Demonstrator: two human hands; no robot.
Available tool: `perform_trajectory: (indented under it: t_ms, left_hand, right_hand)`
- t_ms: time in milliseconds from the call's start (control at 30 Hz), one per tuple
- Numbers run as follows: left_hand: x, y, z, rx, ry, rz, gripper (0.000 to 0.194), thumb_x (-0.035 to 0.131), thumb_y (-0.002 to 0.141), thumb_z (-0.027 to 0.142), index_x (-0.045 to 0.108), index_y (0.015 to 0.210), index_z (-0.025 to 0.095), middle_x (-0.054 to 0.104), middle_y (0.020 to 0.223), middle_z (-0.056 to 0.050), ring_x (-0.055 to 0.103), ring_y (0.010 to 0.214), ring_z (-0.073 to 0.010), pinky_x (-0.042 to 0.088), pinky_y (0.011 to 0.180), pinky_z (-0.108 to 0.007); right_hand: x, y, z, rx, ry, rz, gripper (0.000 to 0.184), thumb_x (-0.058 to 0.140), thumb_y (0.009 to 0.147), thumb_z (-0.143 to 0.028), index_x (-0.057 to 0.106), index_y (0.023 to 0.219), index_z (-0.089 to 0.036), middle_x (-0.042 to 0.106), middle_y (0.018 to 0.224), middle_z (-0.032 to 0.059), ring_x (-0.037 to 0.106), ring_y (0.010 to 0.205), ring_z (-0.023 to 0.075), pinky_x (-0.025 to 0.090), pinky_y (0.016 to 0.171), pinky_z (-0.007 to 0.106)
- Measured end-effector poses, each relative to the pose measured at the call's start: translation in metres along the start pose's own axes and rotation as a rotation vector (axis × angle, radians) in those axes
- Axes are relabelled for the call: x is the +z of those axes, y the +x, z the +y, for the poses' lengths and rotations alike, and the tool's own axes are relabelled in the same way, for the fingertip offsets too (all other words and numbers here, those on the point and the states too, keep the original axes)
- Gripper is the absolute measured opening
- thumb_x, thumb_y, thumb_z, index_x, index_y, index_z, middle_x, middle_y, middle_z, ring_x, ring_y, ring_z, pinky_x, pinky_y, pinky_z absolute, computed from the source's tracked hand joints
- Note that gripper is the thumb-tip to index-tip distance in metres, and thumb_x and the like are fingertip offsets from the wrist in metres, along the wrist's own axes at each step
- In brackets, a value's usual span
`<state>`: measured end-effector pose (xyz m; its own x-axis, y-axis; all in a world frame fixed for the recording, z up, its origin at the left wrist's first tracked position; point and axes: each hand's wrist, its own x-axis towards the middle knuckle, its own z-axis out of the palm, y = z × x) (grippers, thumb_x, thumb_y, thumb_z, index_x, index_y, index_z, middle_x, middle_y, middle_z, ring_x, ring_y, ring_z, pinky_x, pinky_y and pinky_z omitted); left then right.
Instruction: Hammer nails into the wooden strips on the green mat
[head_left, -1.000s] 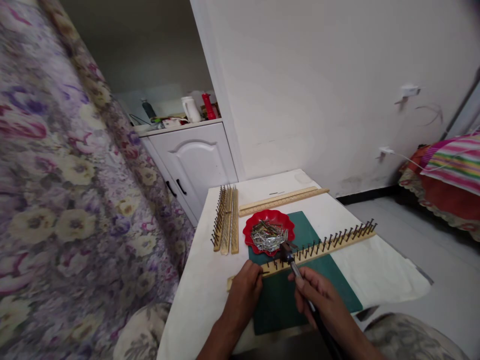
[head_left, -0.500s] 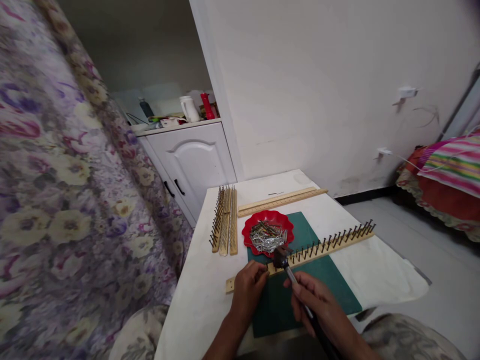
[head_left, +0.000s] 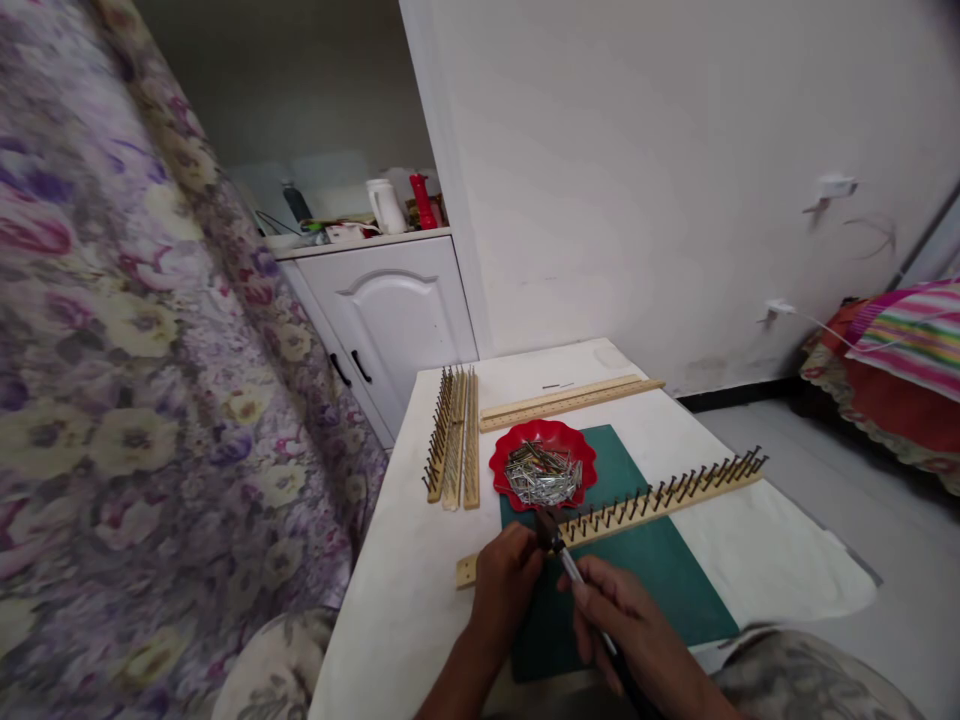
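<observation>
Two rows of nails [head_left: 649,492] are seated in the wooden strip [head_left: 637,517], on the near side of the red scalloped bowl [head_left: 540,430]; its left end is un-nailed. The claw hammer [head_left: 573,568] is gripped by the right hand [head_left: 634,620]. The left hand's [head_left: 504,575] fingers are bunched; any pinched nail cannot be confirmed.

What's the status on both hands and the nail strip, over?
Right hand grips hammer, head close by left hand. Left hand at nail strip, fingertips hidden. Hammer head blocks view of the contact point.
</observation>
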<state>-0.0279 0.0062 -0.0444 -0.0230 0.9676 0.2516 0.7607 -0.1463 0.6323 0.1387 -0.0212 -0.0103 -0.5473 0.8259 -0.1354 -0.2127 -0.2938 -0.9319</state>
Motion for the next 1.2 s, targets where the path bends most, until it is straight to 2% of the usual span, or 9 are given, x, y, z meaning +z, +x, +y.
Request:
perform_trajectory:
  t_ms: [267, 433, 567, 700, 800, 900, 967, 1033, 1200]
  left_hand:
    - [0.0, 0.0, -0.001, -0.018, 0.025, -0.002, 0.016, 0.048, 0.071, 0.013, 0.045, 0.056, 0.017, 0.045, 0.06, 0.003, 0.045, 0.058, -0.0099, 0.029, 0.053, -0.021]
    - [-0.003, -0.001, 0.0, 0.014, -0.015, -0.037, 0.013, 0.048, 0.077, 0.018, 0.057, 0.066, 0.018, 0.053, 0.068, 0.001, 0.051, 0.064, -0.0119, 0.035, 0.058, -0.022]
    - [-0.015, -0.003, 0.001, 0.038, -0.032, -0.04, 0.012, 0.049, 0.078, 0.02, 0.062, 0.077, 0.019, 0.057, 0.074, -0.001, 0.054, 0.069, -0.013, 0.038, 0.062, -0.023]
    - [-0.034, 0.003, 0.0, 0.037, -0.014, -0.028, 0.015, 0.048, 0.081, 0.025, 0.06, 0.077, 0.019, 0.058, 0.075, -0.002, 0.054, 0.071, -0.0139, 0.04, 0.065, -0.024]
    - [-0.048, 0.022, 0.0, 0.057, 0.071, 0.021, 0.019, 0.043, 0.084, 0.026, 0.059, 0.077, 0.019, 0.059, 0.076, -0.002, 0.055, 0.073, -0.0145, 0.04, 0.067, -0.024]
    - [-0.056, 0.052, 0.0, 0.068, 0.261, 0.046, 0.019, 0.041, 0.085, 0.025, 0.058, 0.08, 0.02, 0.06, 0.083, -0.003, 0.055, 0.08, -0.0149, 0.04, 0.071, -0.024]
    - [-0.057, 0.074, 0.0, 0.05, 0.454, -0.011, 0.017, 0.042, 0.084, 0.023, 0.059, 0.082, 0.02, 0.06, 0.087, -0.004, 0.056, 0.084, -0.0156, 0.04, 0.072, -0.024]
    - [-0.054, 0.095, -0.001, -0.001, 0.638, -0.119, 0.019, 0.042, 0.084, 0.022, 0.06, 0.084, 0.019, 0.06, 0.091, -0.005, 0.057, 0.085, -0.0166, 0.04, 0.071, -0.025]
    - [-0.041, 0.125, -0.005, -0.063, 0.736, -0.212, 0.021, 0.044, 0.082, 0.017, 0.064, 0.082, 0.016, 0.063, 0.091, -0.008, 0.06, 0.083, -0.019, 0.042, 0.071, -0.027]
  right_hand:
    - [0.001, -0.001, 0.004, -0.002, 0.018, -0.012, 0.029, 0.047, 0.085, -0.045, 0.047, 0.09, -0.016, 0.055, 0.047, -0.0069, 0.033, 0.025, 0.0026, 0.016, 0.029, 0.015]
    - [0.0, -0.001, -0.002, -0.015, 0.068, -0.008, 0.031, 0.049, 0.083, -0.046, 0.046, 0.088, -0.016, 0.056, 0.046, -0.0067, 0.032, 0.024, 0.0023, 0.015, 0.028, 0.014]
    - [-0.005, -0.002, -0.005, -0.041, 0.095, 0.047, 0.031, 0.052, 0.081, -0.047, 0.047, 0.088, -0.017, 0.055, 0.045, -0.0069, 0.033, 0.024, 0.0025, 0.016, 0.027, 0.013]
    - [-0.01, 0.0, -0.003, -0.056, 0.13, 0.088, 0.031, 0.053, 0.081, -0.047, 0.047, 0.087, -0.017, 0.055, 0.046, -0.007, 0.034, 0.024, 0.0021, 0.018, 0.027, 0.012]
    - [-0.011, 0.001, -0.003, -0.045, 0.133, 0.104, 0.033, 0.053, 0.079, -0.049, 0.048, 0.087, -0.017, 0.056, 0.046, -0.0068, 0.034, 0.024, 0.0024, 0.019, 0.027, 0.012]
    - [-0.011, 0.001, -0.003, -0.036, 0.124, 0.104, 0.035, 0.053, 0.078, -0.052, 0.048, 0.087, -0.018, 0.055, 0.044, -0.0071, 0.034, 0.023, 0.0026, 0.018, 0.026, 0.012]
    - [-0.01, 0.002, -0.002, -0.039, 0.114, 0.097, 0.036, 0.053, 0.078, -0.052, 0.048, 0.087, -0.018, 0.054, 0.044, -0.0074, 0.034, 0.023, 0.0026, 0.018, 0.026, 0.012]
    - [-0.009, 0.002, -0.001, -0.04, 0.11, 0.085, 0.036, 0.053, 0.079, -0.052, 0.048, 0.087, -0.017, 0.054, 0.044, -0.0075, 0.034, 0.024, 0.0026, 0.019, 0.026, 0.012]
    - [-0.011, 0.004, 0.003, -0.029, 0.138, 0.066, 0.039, 0.053, 0.078, -0.054, 0.049, 0.088, -0.017, 0.055, 0.043, -0.0073, 0.033, 0.023, 0.0018, 0.021, 0.025, 0.011]
